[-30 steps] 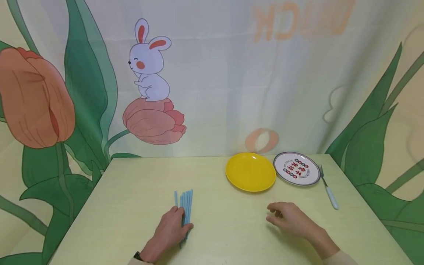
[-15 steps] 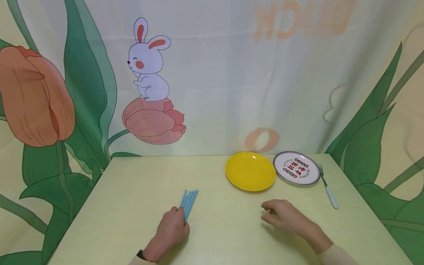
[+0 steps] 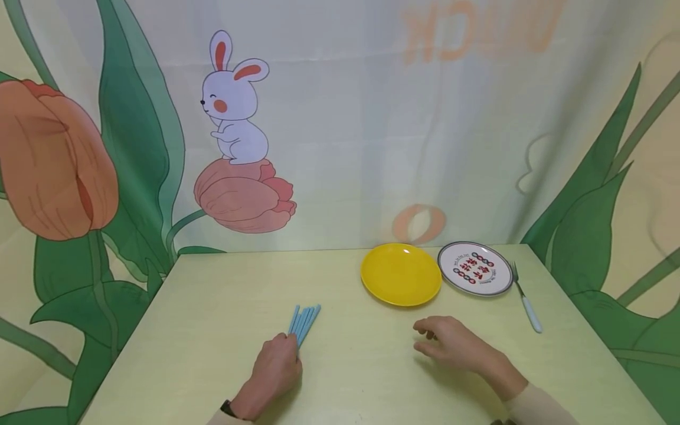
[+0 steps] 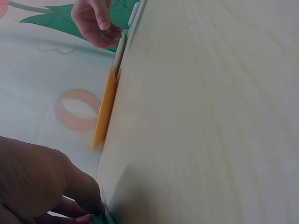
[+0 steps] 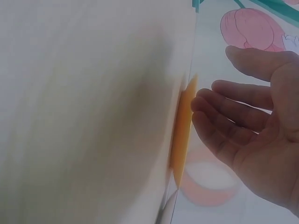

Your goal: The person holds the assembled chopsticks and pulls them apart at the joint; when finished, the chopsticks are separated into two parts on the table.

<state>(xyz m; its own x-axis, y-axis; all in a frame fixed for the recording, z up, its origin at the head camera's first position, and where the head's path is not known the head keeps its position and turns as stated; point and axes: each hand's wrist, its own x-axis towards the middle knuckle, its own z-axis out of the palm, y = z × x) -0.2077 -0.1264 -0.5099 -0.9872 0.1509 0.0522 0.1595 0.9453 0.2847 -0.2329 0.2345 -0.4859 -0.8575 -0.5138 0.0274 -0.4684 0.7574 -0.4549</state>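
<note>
In the head view my left hand point(image 3: 277, 365) grips a bundle of light blue chopsticks point(image 3: 304, 321) at the front left of the table. Their far ends fan out past the fingers, and the rest is hidden under the hand. My right hand point(image 3: 451, 343) hovers over the table in front of the yellow plate point(image 3: 401, 275), fingers loosely bent and holding nothing. From the right wrist view, the thumb and fingers of the right hand point(image 5: 247, 116) stand apart. The left wrist view shows the left hand point(image 4: 44, 184) at the lower corner, the chopsticks mostly out of sight.
A white plate point(image 3: 475, 268) with red characters and a dark rim stands beside the yellow one. To its right lies a fork point(image 3: 526, 298) with a pale handle. Behind the table point(image 3: 212, 295) hangs a printed curtain point(image 3: 340, 147) with a rabbit and tulips.
My left hand has closed round the chopsticks, drawing the stray one into the bundle, which now tilts right. My right hand has drifted slightly left. Plates and fork have stayed put.
</note>
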